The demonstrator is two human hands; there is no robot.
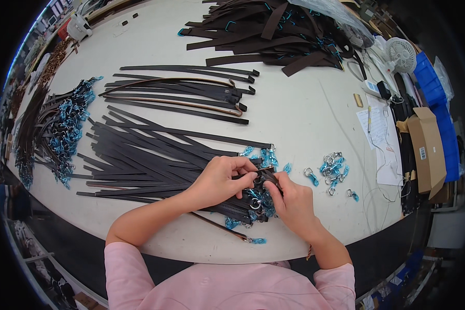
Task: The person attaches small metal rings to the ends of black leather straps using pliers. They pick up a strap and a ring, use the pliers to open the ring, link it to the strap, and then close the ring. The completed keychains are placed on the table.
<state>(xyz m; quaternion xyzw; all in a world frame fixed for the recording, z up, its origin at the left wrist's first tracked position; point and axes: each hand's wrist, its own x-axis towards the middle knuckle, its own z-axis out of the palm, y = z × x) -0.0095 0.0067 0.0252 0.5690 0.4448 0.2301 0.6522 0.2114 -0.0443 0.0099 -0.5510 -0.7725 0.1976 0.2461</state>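
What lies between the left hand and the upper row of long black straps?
Head view: from the left hand, part of the fanned pile of flat black straps, then bare white tabletop before the upper row.

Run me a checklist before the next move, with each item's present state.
1. Left hand and right hand at the dark strap: ok.
2. Strap end's exact position: cannot tell, largely hidden by the hands.
3. Loose metal rings with blue wrapping right of the hands: ok.
4. Strap pile neatly aligned: not ok, straps cross.
5. Paper sheets apart from the loose rings: ok.
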